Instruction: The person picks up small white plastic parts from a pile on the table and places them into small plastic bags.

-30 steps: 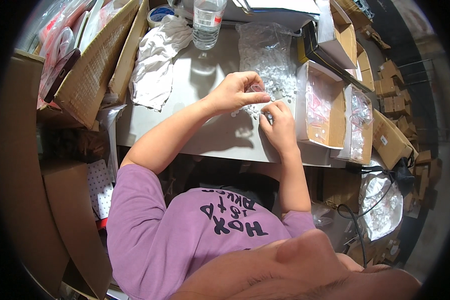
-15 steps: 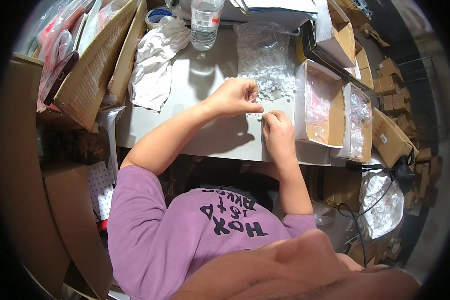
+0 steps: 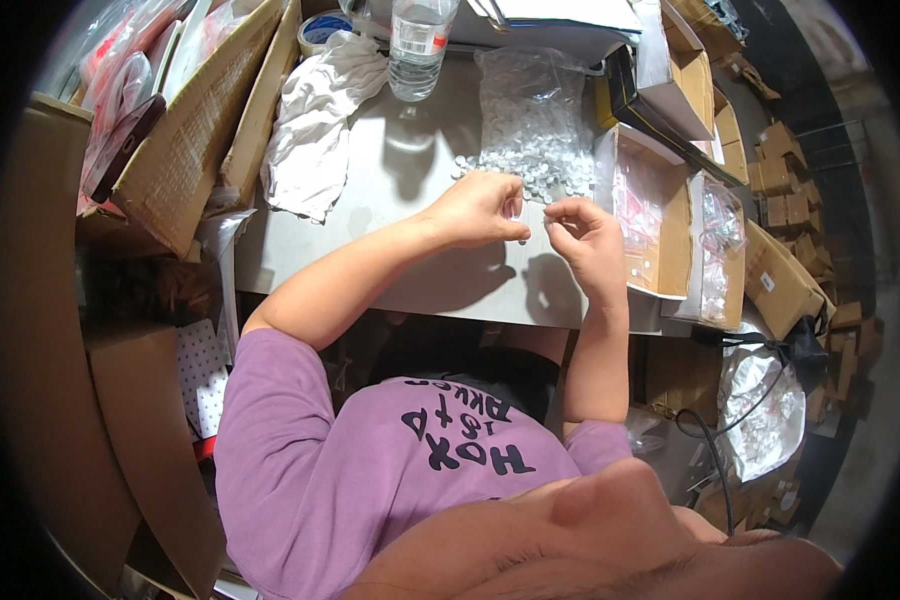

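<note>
My left hand [image 3: 482,208] is held over the grey table [image 3: 390,270], its fingers curled in and its thumb pointing right. A small pale piece [image 3: 523,241] shows at its fingertips; its exact kind is too small to tell. A short gap to the right, my right hand [image 3: 592,245] has thumb and forefinger close together in a pinch. Whatever lies between those tips, if anything, I cannot make out. Just beyond both hands, many small whitish pieces [image 3: 545,180] are spilled at the mouth of a clear plastic bag [image 3: 530,90], which holds more of them.
An open white box [image 3: 675,235] with small clear-and-red bags stands right of my right hand, with another box [image 3: 720,245] beside it. A water bottle [image 3: 417,55] and a crumpled white cloth [image 3: 315,130] are farther back left. Tall cardboard [image 3: 190,130] borders the left side.
My right hand has moved away from the left one, slightly right and farther from me, so a gap shows between them. My left hand has shifted a little nearer to me.
</note>
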{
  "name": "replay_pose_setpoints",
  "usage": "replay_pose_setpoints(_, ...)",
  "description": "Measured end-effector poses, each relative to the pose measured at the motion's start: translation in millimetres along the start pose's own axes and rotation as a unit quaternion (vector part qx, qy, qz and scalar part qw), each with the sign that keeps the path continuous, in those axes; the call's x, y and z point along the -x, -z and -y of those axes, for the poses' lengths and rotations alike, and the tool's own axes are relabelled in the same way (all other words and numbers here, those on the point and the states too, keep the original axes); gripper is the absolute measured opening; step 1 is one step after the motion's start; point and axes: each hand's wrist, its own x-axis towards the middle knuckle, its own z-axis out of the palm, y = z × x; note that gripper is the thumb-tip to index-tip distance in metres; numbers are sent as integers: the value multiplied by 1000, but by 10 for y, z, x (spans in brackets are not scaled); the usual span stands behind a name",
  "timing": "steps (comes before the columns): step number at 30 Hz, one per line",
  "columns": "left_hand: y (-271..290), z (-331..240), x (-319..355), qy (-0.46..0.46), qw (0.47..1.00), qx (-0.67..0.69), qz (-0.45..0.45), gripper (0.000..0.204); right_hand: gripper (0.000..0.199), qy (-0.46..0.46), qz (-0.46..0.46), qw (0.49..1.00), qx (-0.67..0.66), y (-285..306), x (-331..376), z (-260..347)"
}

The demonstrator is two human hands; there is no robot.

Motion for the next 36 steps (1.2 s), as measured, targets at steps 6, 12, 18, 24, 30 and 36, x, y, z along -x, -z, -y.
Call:
replay_pose_setpoints(6,-48,42,13,5,983,175,64,21,19,108,72,990,-64,-195,-29,249)
replay_pose_setpoints(12,-19,46,10,-10,951,284,120,23,20,110,54,987,-100,-166,18,275)
replay_pose_setpoints(18,44,50,15,-19,943,250,220,34,20,250,109,945,182,-47,49,366)
replay_pose_setpoints(24,24,54,-5,15,959,214,186,39,17,284,79,930,221,-76,65,303)
replay_pose_setpoints(30,11,-6,10,-103,969,221,35,32,10,189,-7,972,138,16,71,252)
replay_pose_setpoints(36,7,-32,20,-168,973,157,-4,15,11,107,-3,991,76,27,97,261)
